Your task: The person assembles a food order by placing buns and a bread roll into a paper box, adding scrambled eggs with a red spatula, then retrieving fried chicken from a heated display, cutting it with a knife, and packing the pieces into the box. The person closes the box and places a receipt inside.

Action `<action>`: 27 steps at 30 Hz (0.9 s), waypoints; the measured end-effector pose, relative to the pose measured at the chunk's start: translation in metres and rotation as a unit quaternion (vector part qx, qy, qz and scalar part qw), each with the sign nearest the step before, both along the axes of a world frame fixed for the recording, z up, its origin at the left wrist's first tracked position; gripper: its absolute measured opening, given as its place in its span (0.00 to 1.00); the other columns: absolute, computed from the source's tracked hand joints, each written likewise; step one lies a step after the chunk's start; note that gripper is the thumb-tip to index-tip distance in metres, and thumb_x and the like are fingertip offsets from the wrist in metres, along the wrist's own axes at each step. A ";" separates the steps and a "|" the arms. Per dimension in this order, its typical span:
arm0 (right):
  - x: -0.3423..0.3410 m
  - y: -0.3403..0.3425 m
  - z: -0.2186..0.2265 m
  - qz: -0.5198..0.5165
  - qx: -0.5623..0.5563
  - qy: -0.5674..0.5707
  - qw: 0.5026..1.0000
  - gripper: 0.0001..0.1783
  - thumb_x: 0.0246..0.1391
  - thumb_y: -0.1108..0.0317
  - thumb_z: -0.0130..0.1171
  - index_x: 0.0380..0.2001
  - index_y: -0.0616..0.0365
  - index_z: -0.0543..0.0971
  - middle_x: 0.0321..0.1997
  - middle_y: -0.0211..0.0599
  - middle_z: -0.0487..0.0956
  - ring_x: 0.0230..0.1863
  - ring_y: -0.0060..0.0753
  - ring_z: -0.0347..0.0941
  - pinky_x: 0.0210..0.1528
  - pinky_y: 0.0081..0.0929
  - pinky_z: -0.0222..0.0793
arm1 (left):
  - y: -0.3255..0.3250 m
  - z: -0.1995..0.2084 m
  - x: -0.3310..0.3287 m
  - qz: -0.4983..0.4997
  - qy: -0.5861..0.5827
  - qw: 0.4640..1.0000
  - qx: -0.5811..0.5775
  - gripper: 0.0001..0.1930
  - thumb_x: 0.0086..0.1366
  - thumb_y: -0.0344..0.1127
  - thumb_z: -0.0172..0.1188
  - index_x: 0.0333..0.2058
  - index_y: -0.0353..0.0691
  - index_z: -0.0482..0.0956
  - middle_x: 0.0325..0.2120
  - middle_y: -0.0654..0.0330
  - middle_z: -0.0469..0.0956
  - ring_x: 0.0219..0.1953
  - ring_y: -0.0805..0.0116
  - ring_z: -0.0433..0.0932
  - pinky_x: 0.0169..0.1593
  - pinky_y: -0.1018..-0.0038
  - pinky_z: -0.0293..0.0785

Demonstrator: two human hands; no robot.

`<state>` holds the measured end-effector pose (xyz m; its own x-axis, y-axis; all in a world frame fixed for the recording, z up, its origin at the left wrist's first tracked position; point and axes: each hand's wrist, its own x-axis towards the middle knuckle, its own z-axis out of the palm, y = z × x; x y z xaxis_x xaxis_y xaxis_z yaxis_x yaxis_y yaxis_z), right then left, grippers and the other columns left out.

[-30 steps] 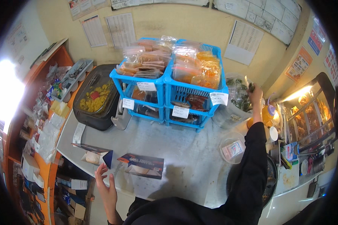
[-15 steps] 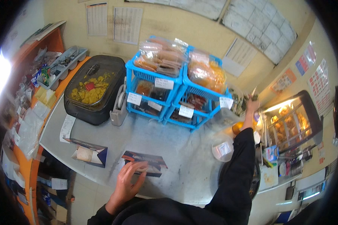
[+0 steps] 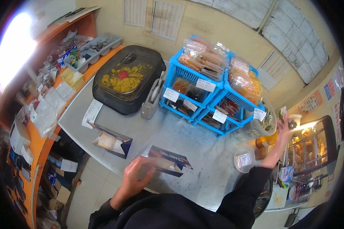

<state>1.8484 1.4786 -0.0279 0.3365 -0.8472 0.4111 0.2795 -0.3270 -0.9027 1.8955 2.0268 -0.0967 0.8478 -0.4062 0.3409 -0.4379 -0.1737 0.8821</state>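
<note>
My left hand (image 3: 134, 176) is at the near end of a dark printed paper takeaway box (image 3: 168, 152), fingers curved and thumb apart, with nothing distinct between them. The box is open and has a pale wrapped item inside. A second such box (image 3: 124, 149) stands to its left, also with a pale item in it. Far to the right, my right hand (image 3: 283, 129) is raised beside a tilted clear plastic tub (image 3: 270, 128) of greenish packets. Its fingers are closed on a small dark-and-silvery packet (image 3: 283, 110), partly blurred.
Stacked blue baskets (image 3: 208, 97) of bagged goods stand at the table's back. Left of them are a tape dispenser (image 3: 153, 100) and a dark lidded pan (image 3: 128, 84) of yellow food. A lit food warmer (image 3: 313, 145) and a round clear container (image 3: 244, 158) are at right.
My right hand has gone from over the tub to its right side, a packet in its fingers. The tub now leans. My left hand stays by the box; the whole view has shifted.
</note>
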 end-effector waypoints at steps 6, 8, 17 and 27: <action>-0.060 0.272 -0.034 0.301 0.046 0.196 0.932 0.08 0.52 0.69 0.60 0.29 0.60 0.71 0.29 0.38 0.75 0.28 0.31 0.77 0.20 0.26 0.76 | -0.026 -0.018 -0.017 -0.212 0.211 0.954 0.021 0.20 0.53 0.31 0.67 0.45 0.40 0.75 0.34 0.57 0.75 0.30 0.63 0.74 0.37 0.71 0.72; -0.058 0.314 -0.078 0.421 0.178 0.202 0.866 0.07 0.49 0.78 0.59 0.30 0.60 0.72 0.35 0.42 0.75 0.34 0.35 0.77 0.28 0.32 0.81 | -0.031 -0.044 -0.022 -0.246 0.209 0.946 0.037 0.19 0.53 0.31 0.66 0.45 0.41 0.75 0.34 0.57 0.73 0.30 0.62 0.73 0.36 0.70 0.72; -0.042 0.360 -0.134 0.273 -0.038 0.225 0.934 0.14 0.51 0.73 0.58 0.41 0.62 0.69 0.52 0.41 0.65 0.49 0.34 0.66 0.49 0.30 0.65 | -0.045 -0.139 0.030 -0.014 -0.078 0.992 0.102 0.20 0.47 0.21 0.61 0.41 0.42 0.79 0.35 0.56 0.72 0.38 0.57 0.73 0.38 0.67 0.71; -0.041 0.379 -0.132 0.129 -0.186 0.346 0.910 0.06 0.46 0.75 0.59 0.31 0.58 0.78 0.37 0.39 0.73 0.38 0.39 0.68 0.40 0.30 0.67 | -0.068 -0.173 0.050 -0.003 -0.142 0.972 0.185 0.14 0.53 0.31 0.58 0.40 0.37 0.78 0.36 0.54 0.74 0.42 0.54 0.71 0.43 0.60 0.69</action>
